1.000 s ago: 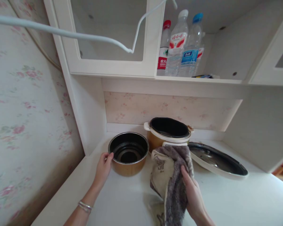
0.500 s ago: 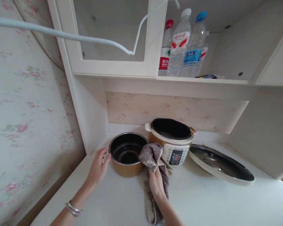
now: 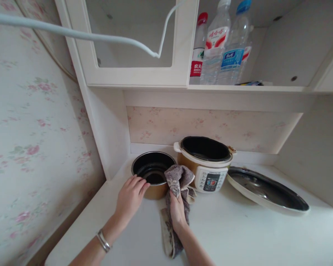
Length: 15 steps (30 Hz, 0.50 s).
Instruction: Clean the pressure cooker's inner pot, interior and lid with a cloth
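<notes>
A round inner pot, black inside and gold outside, stands on the white counter. My left hand is closed over its near left rim, fingertips inside the edge. In my right hand is a bunched purple-grey towel, pressed against the pot's right side, with one end hanging down onto the counter. Just right of the towel stands the pressure cooker body, white and gold, with its black interior facing up. Its detached lid lies upside down farther right.
Several plastic bottles stand in the open cabinet above. A white cable crosses in front of the cabinet door. The flowered wall borders the counter on the left.
My left hand has moved right, from the pot's left side onto its near rim. My right hand and the towel have shifted slightly left against the pot.
</notes>
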Available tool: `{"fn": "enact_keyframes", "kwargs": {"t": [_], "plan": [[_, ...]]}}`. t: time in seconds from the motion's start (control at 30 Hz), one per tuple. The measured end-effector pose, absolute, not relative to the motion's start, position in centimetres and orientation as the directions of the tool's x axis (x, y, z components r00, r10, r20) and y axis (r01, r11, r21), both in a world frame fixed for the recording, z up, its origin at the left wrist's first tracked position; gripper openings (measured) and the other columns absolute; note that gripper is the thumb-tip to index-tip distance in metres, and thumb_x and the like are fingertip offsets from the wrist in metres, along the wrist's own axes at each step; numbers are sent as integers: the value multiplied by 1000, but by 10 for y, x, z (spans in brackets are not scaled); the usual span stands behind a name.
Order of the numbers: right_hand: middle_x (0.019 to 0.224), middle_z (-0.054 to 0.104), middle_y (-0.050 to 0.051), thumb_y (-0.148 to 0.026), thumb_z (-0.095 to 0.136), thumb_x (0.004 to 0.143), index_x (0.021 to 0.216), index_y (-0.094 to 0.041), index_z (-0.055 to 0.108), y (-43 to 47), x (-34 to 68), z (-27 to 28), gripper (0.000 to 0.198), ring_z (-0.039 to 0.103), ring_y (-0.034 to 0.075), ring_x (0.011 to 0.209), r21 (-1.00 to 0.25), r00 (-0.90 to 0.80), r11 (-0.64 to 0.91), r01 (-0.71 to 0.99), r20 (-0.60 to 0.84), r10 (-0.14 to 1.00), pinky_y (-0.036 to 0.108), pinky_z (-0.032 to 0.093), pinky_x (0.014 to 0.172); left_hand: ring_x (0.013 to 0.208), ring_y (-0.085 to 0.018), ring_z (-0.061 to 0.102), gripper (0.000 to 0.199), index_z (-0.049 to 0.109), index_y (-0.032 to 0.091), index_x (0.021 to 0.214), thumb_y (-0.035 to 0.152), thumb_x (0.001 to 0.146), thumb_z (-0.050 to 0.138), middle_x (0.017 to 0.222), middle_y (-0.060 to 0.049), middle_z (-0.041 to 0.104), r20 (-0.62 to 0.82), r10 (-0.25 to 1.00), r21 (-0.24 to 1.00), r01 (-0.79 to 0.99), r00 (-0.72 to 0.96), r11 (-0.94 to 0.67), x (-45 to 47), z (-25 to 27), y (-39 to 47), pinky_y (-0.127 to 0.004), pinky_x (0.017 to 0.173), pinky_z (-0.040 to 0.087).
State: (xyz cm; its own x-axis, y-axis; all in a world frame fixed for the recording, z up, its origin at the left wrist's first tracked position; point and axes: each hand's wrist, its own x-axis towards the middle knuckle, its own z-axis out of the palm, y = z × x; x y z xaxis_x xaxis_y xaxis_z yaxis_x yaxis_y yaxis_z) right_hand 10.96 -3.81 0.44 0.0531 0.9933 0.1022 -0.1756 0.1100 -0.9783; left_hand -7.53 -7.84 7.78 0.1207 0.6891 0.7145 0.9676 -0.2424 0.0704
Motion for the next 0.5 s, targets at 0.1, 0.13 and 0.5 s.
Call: {"fn": "enact_keyframes", "kwargs": {"t": [0.1, 0.13, 0.5], "plan": [[144, 46, 5, -50, 48, 88, 138, -21, 48, -35, 112, 4, 58, 38, 21, 134, -980, 72, 90, -180, 78, 994, 36, 22, 115, 100, -21, 65, 23, 66, 22, 109, 29, 92, 52, 106, -3, 71, 720, 671, 64, 946, 177, -318, -52, 81, -88, -40, 95, 52], [144, 45, 5, -50, 48, 88, 137, -21, 48, -34, 113, 5, 58, 38, 21, 134, -980, 75, 81, -183, 68, 995, 36, 22, 115, 102, -19, 65, 27, 63, 22, 116, 27, 93, 50, 113, -3, 69, 714, 663, 63, 923, 224, -379, -52, 83, -90, -36, 95, 53], [145, 44, 5, -50, 48, 88, 136, -20, 50, -28, 110, 8, 58, 35, 21, 137, -981, 29, 85, -172, 82, 996, 38, 19, 116, 106, -24, 64, 31, 72, 27, 99, 43, 93, 46, 101, -4, 73, 471, 829, 98, 917, 301, -388, -115, 108, -56, -46, 101, 45]]}}
